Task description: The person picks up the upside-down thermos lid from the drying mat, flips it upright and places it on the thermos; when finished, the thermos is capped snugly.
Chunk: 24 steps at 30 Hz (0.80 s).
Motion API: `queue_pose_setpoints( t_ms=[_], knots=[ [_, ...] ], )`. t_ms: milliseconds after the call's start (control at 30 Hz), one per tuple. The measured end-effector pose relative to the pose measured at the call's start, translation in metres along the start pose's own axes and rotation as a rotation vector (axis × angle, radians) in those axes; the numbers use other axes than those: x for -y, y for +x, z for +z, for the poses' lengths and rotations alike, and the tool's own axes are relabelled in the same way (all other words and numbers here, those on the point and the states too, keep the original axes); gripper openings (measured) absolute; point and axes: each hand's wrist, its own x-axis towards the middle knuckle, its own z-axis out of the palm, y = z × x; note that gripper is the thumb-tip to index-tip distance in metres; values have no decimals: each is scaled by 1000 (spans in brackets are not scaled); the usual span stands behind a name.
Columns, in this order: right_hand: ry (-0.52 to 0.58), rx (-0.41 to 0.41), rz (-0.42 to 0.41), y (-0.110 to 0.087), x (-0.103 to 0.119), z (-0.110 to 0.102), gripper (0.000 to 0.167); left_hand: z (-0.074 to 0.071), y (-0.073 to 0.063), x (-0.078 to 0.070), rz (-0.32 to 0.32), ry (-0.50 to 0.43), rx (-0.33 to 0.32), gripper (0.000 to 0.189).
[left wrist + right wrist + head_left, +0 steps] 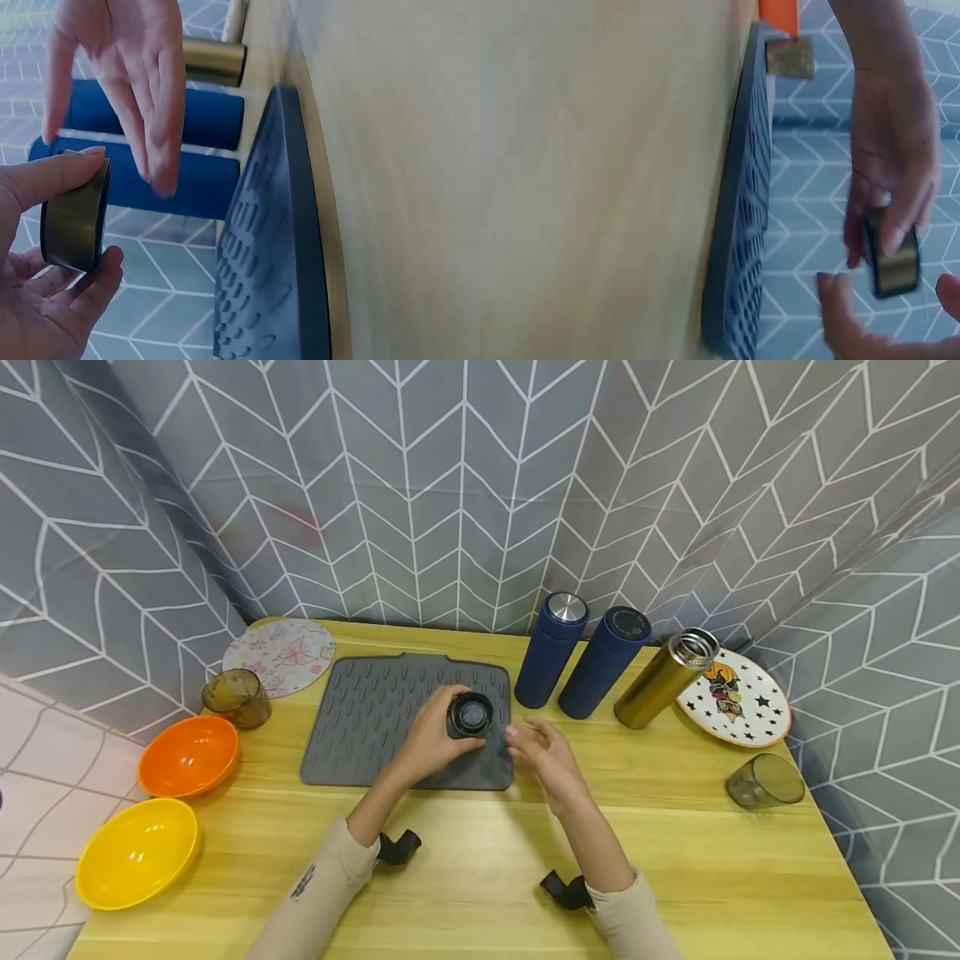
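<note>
A person wears cream sleeves ending along the forearms. The left sleeve [330,877] bears a small dark mark [303,882], too small to read; the right sleeve [632,917] looks plain. Stubby black attachments, left [399,848] and right [566,891], jut beside the cuffs.

The head view is bright, with glints in the yellow bowl [137,853], while both wrist views look dimmer and softer.

A wood-grain worktop [465,877] carries a gray drying mat [360,727], two navy flasks [551,656], a gold flask [648,689], two bowls [187,756], two tumblers [236,697] and a star-patterned plate [763,720].
</note>
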Motion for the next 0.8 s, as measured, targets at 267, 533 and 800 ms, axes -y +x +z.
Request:
queue_pose_setpoints(
  t_ms=[267,533,800],
  knots=[
    [332,260,130,-2,-14,15,51,0,-23,-23,70,-44,9,72],
    [-325,51,-510,-12,-21,17,45,-8,-24,-26,-71,-270,160,78],
    [-1038,-185,-1255,-14,-21,17,49,0,-21,-27,10,-303,147,83]
  ],
)
